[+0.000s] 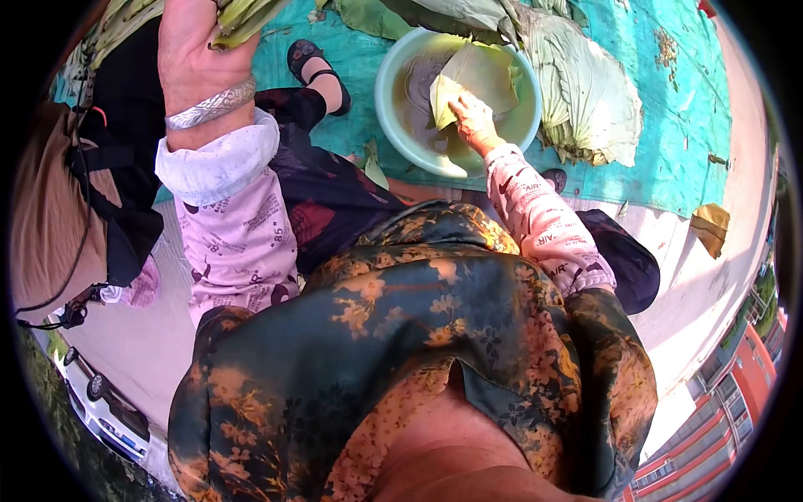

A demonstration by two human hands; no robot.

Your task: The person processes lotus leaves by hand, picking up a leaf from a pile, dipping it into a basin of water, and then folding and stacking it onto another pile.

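My right hand [475, 121] is over a pale green basin [386, 109] holding murky water, its fingers on the edge of a broad yellow-green leaf [493, 75] that lies partly in the water. At the upper left, my left hand [201, 58] is turned palm up, a silver bracelet on its wrist. Folded green leaves [242, 21] lie across that palm, and its fingertips run out of view. Large, wilted leaves [590, 92] are stacked right of the basin, and darker leaves [452, 15] overhang its far rim.
Beneath the basin spreads a turquoise tarp [686, 142]. Another person's shoe [322, 75] is left of the basin. A brown leaf scrap [709, 228] lies by the tarp's right edge. At left are a person in brown clothing [42, 201] and a parked white car [100, 410].
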